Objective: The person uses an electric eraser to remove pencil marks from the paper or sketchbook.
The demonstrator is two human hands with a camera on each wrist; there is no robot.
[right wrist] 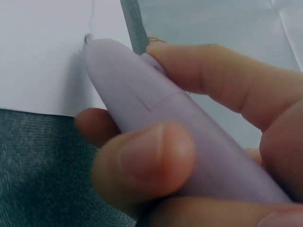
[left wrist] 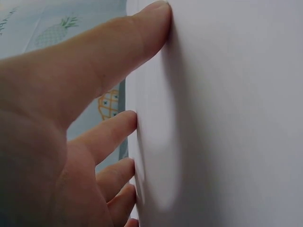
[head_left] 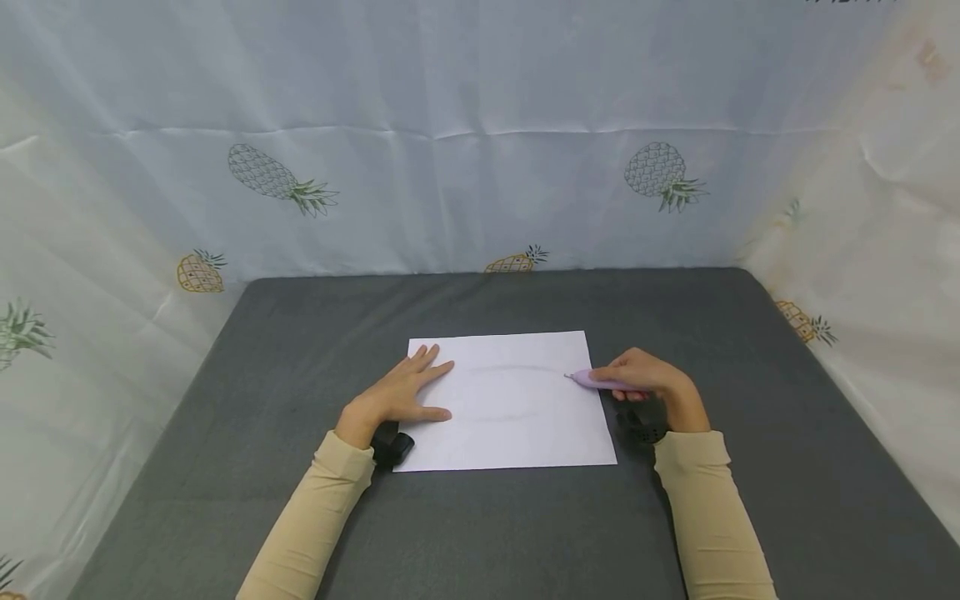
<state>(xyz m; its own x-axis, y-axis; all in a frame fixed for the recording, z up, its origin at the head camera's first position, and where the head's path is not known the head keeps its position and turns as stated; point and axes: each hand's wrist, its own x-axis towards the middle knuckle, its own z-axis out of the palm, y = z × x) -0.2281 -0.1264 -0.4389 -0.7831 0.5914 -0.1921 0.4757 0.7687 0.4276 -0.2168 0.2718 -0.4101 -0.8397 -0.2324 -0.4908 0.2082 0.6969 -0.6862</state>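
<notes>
A white sheet of paper [head_left: 517, 433] lies on the dark grey table, with faint curved marks across it. My left hand [head_left: 408, 387] rests on its left part, fingers spread and thumb apart; in the left wrist view the thumb [left wrist: 142, 33] and fingertips touch the paper. At the sheet's right edge, my right hand [head_left: 641, 375] grips a lilac 3D pen [head_left: 611, 383], its metal tip pointing left over the paper. The right wrist view shows the index finger at a small button [right wrist: 152, 61] on the pen [right wrist: 165, 109], and a thin pale strand [right wrist: 92, 19] leading away from the tip.
Dark grey cloth covers the table [head_left: 487, 533]. A pale curtain [head_left: 465, 83] printed with pineapples hangs behind it and along both sides. Black wrist devices sit by both cuffs, the left one [head_left: 393, 448] overlapping the paper's lower left corner.
</notes>
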